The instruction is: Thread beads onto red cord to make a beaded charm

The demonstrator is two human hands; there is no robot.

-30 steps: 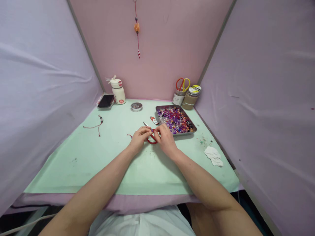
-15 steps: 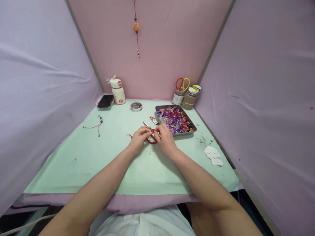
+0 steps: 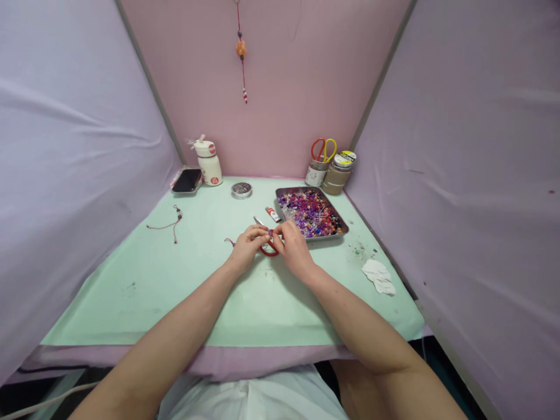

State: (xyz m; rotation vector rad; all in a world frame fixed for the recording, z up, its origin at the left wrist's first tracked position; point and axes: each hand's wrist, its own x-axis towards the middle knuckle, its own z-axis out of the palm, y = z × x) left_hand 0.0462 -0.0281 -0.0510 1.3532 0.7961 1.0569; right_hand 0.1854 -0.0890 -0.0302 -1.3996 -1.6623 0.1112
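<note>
Fingertips of my left hand [image 3: 248, 244] and my right hand [image 3: 292, 245] meet above the middle of the table, both pinched around a small purple bead [image 3: 270, 233]. Any cord through the bead is too fine to make out. Under the hands lie scissors with red handles [image 3: 270, 253], their blade tip pointing away to the left; the hands hide part of them. A short dark-red cord loop [image 3: 230, 241] sticks out to the left of my left hand. Just beyond my right hand stands a metal tray [image 3: 329, 237] filled with purple, red, clear and orange beads.
A red and white lighter [image 3: 273, 214] lies beside the tray. Farther back are a small round dish [image 3: 241, 189], a cream bottle [image 3: 210, 163], a phone [image 3: 187, 181], a can [image 3: 315, 175] holding scissors, and a jar [image 3: 338, 177]. A knotted cord [image 3: 165, 226] lies left, crumpled tissue [image 3: 378, 276] right.
</note>
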